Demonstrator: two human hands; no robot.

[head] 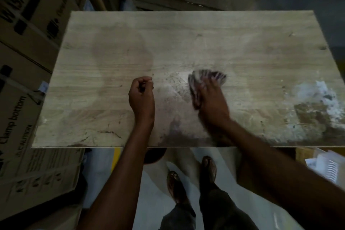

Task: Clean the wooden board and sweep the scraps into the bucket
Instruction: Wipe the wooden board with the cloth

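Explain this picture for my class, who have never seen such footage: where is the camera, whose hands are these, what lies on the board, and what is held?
There is one picture, from a camera worn on a person's head, looking down. No machine is involved, only two bare hands. The right hand presses a blurred cloth onto the wooden board. The left hand is a loose fist; whether it holds anything is unclear. Small dark scraps and white residue lie on the board. Cardboard boxes stand alongside.

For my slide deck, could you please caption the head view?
Right hand rubs a cloth over the dusty wooden board; left hand rests fisted.
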